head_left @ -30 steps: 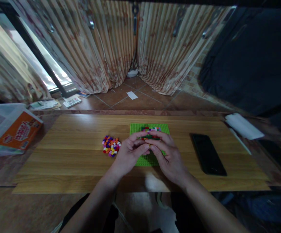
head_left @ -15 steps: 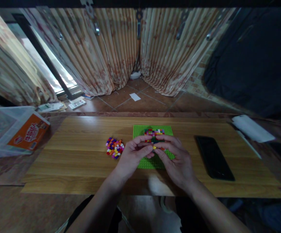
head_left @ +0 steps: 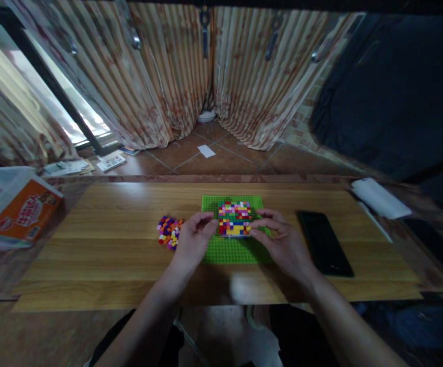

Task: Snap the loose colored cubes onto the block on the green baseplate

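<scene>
Brick block [head_left: 234, 216] on green baseplate [head_left: 231, 255]
Right hand [head_left: 284, 244]: fingers touch the block's near right corner; clamping cannot be told. Left hand [head_left: 191, 237]: fingers stand slightly apart beside its left edge.

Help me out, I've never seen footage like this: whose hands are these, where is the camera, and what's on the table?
There is no machine here: the left hand and right hand are the camera wearer's own, bare. The camera sits on their head, looking forward and down. On the wood-grain table are a green studded baseplate bearing a multicoloured toy-brick panel, a loose brick pile and a black smartphone. The right fingertips are at the panel's right edge, the left ones near its left; whether either pinches a brick is unclear.
</scene>
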Action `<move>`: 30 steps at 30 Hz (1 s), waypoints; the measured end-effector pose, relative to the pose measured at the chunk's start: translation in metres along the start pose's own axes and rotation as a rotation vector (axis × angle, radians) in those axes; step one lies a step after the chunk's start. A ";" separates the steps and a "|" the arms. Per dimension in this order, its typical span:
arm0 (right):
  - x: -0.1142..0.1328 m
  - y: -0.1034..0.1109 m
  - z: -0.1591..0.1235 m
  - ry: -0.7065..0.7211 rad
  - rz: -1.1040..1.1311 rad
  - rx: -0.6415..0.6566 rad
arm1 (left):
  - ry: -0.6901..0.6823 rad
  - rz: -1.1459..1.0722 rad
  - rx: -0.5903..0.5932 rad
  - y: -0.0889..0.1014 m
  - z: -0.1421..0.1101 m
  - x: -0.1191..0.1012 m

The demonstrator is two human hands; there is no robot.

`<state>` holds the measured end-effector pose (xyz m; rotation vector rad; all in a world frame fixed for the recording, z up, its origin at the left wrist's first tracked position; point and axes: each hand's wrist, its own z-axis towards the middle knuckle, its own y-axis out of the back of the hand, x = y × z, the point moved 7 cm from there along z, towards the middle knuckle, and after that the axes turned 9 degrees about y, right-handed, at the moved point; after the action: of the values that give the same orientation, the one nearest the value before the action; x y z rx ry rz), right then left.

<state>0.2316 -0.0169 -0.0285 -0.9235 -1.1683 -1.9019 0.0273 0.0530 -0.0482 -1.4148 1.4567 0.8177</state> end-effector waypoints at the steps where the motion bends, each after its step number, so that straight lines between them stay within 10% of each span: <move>1: 0.000 -0.002 0.000 -0.001 0.003 0.002 | -0.010 0.017 0.007 -0.002 0.000 0.001; 23: -0.025 -0.022 -0.001 -0.284 0.417 -0.157 | -0.049 0.061 0.036 -0.010 0.006 0.012; 30: -0.011 0.007 0.011 -0.231 0.377 -0.305 | -0.109 -0.007 0.020 0.006 0.004 -0.006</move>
<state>0.2452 -0.0072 -0.0316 -1.4502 -0.7653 -1.7183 0.0220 0.0595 -0.0450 -1.3390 1.3732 0.8601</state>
